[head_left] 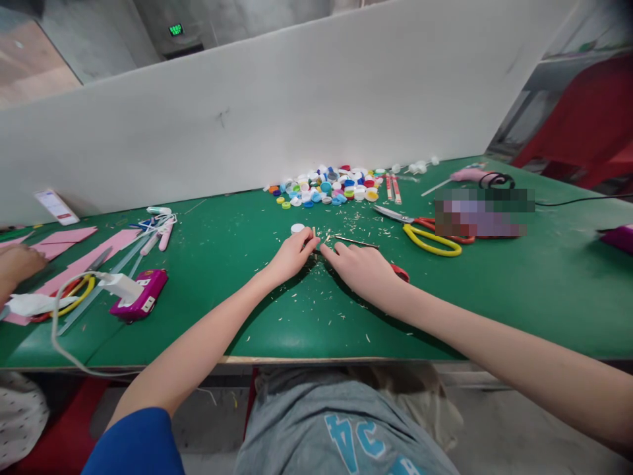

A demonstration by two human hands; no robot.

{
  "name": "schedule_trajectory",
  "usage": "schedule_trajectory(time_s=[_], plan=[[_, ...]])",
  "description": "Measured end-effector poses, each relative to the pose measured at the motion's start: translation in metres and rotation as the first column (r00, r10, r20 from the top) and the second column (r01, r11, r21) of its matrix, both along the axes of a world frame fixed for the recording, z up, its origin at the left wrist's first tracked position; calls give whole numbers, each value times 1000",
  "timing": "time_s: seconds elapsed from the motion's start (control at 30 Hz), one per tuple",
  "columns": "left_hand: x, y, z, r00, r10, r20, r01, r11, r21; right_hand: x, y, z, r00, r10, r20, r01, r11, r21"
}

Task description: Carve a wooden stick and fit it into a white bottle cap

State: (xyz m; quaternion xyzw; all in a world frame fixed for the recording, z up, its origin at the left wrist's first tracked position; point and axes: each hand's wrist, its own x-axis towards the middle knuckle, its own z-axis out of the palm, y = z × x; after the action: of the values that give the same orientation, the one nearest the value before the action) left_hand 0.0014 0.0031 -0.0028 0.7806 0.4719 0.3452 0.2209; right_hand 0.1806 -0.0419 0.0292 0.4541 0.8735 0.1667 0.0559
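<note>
My left hand (295, 254) is closed at the middle of the green table, fingertips pinched on a small pale wooden stick (314, 231). Close beside it, almost touching, is my right hand (363, 267), its fingers curled down; what they hold is hidden. A red handle-like piece (401, 272) shows from behind the right wrist. Just beyond the right fingers lies a thin dark rod (356, 242). A white bottle cap (297, 228) sits behind my left hand. Pale wood slivers (329, 277) are scattered around both hands.
Colourful bottle caps (329, 187) are heaped against the white partition (277, 105). Yellow-handled scissors (430, 241) lie to the right, near a pink glue gun (472, 175). At left are a purple power strip (143, 297), pink paper (116, 245) and another person's hand (20, 264).
</note>
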Motion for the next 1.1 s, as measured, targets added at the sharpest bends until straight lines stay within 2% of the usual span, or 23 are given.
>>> schedule_trajectory(time_s=[0.53, 0.87, 1.1], plan=[[0, -3, 3, 999, -7, -38, 7, 1000, 5, 0, -2, 0, 999, 37, 38, -34, 998, -56], [-1, -2, 2, 999, -16, -36, 16, 1000, 16, 5, 3, -3, 998, 66, -15, -67, 998, -19], [-1, -1, 2, 997, 12, -76, -6, 997, 74, 5, 2, -7, 998, 55, -34, -53, 998, 41]])
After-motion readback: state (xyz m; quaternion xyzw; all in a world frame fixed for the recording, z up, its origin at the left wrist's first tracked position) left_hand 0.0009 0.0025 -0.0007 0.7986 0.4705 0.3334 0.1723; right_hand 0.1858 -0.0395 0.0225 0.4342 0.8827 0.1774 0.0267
